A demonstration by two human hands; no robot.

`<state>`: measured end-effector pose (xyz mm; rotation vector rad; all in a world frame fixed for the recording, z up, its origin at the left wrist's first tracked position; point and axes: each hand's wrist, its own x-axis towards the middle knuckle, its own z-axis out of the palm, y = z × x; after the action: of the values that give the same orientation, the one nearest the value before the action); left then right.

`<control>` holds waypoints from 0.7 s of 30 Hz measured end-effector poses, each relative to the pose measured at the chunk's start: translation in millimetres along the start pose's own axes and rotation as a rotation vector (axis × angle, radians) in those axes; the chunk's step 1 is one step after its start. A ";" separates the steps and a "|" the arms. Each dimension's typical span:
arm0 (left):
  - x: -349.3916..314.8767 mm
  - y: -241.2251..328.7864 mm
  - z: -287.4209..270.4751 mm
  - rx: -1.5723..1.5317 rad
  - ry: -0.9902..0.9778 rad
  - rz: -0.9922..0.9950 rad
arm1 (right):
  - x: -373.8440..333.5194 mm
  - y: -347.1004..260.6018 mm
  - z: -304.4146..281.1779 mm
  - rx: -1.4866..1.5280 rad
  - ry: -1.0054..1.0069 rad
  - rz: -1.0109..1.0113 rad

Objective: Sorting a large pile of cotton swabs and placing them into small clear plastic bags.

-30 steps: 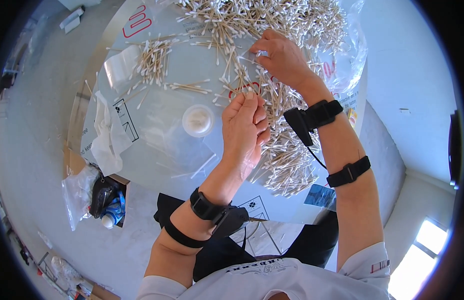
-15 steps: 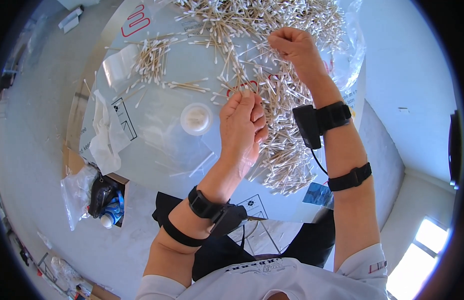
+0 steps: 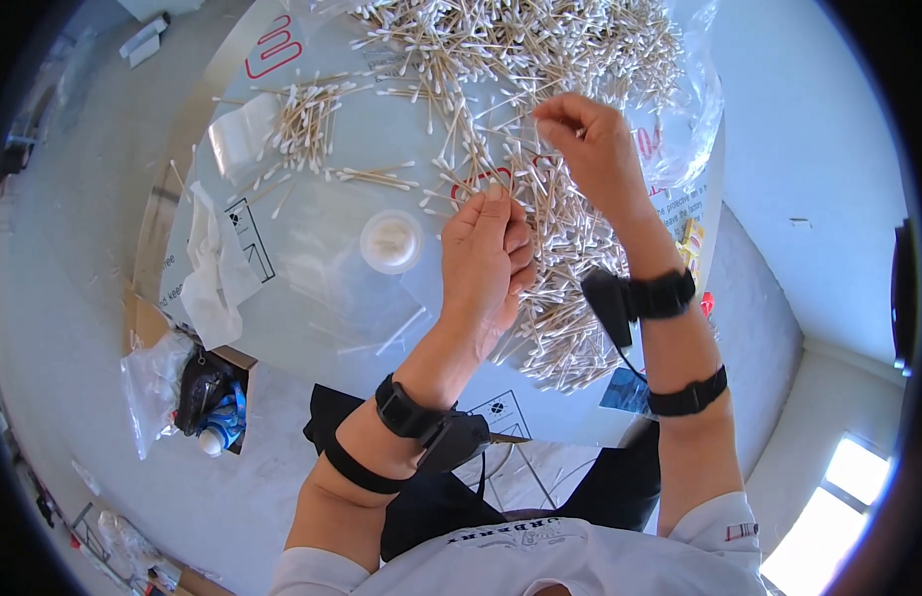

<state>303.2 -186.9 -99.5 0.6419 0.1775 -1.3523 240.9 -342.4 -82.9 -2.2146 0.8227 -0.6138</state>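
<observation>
Wooden-stick cotton swabs with white tips lie in a big heap across the far side of the table. A second dense pile runs down between my hands toward the near edge. My left hand is closed, with its thumb pressed on a few swabs whose ends poke out past the fingertips. Above the piles, my right hand has its thumb and forefinger bent together; what they hold, if anything, is too small to make out. Left of my left hand stands a round clear container with white contents.
A smaller swab bundle lies at the left beside a stack of clear plastic bags. Crumpled white tissue sits near the table's left edge. A clear plastic bag borders the heap. Below the table is an open box with items.
My right hand has drawn nearer to me, away from the far heap, and its fingers have loosened slightly. The left hand stays almost in place, still gripping the swabs.
</observation>
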 end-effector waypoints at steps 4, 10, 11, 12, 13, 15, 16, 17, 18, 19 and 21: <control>-0.3 2.1 2.4 0.061 0.036 0.013 | 19.6 24.8 7.8 -0.569 0.216 -0.302; 0.3 2.0 -1.0 0.049 0.031 0.011 | 20.7 34.1 3.6 -0.601 0.089 -0.091; 0.3 1.9 -1.4 0.044 0.025 0.020 | 18.5 34.4 -0.6 -0.602 0.089 -0.090; 0.7 1.3 -2.1 0.044 0.024 0.019 | 14.8 34.3 -5.4 -0.544 0.085 -0.047; 0.8 1.0 -2.3 0.054 0.030 0.025 | 11.7 33.4 -10.2 -0.486 0.082 -0.005; 0.1 1.6 -1.9 0.064 0.034 0.033 | 4.8 35.8 -18.5 -0.448 0.061 -0.005; -0.4 0.9 -1.1 0.060 0.033 0.032 | 1.5 38.2 -23.0 -0.415 0.038 -0.001; -0.8 0.3 -0.5 0.056 0.033 0.031 | -0.8 40.8 -26.4 -0.419 0.039 0.001; -0.9 0.2 -0.1 0.054 0.030 0.028 | -2.9 43.4 -29.2 -0.347 0.013 0.015; -0.8 0.8 -0.5 0.051 0.031 0.029 | -4.5 43.5 -30.2 -0.272 -0.012 0.030; -0.5 1.0 -1.4 0.048 0.032 0.029 | -7.0 42.5 -33.7 -0.277 0.006 0.031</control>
<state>304.4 -185.6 -100.1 0.7047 0.1616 -1.3226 199.1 -376.2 -93.4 -2.4433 0.9932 -0.5170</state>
